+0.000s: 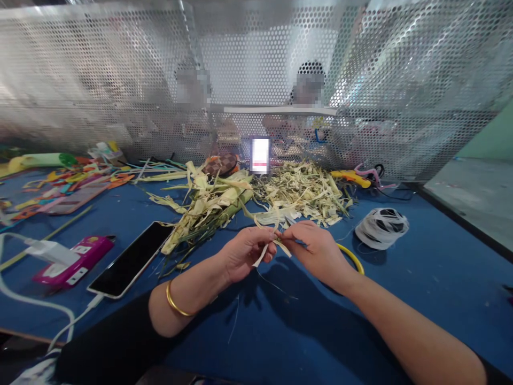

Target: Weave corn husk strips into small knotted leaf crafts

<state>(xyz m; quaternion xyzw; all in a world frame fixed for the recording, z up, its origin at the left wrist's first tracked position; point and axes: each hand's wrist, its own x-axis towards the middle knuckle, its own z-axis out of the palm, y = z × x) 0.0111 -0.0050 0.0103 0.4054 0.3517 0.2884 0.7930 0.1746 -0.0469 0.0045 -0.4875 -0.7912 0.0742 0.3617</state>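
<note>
In the middle of the head view my left hand (250, 251) is closed, thumb and fingers pinching pale corn husk strips (262, 255). My right hand (316, 248) meets it there, its fingertips pressed together on the same strips. Two strip ends hang below the fingers, and a thin thread trails from them; the spot where they join is mostly hidden. A curved yellow loop (355, 259) shows beside my right wrist, the rest of it covered by the hand. Just beyond my fingers lie a bundle of corn husks (216, 200) and a heap of shredded husk (302, 192).
A spool of white thread (382, 227) stands on the right. Left are a black-screened phone (134, 256), a magenta power strip (74, 262), a white cable and colourful strips (56, 187). A perforated screen (256, 59) borders the blue table's far side; two people are behind it.
</note>
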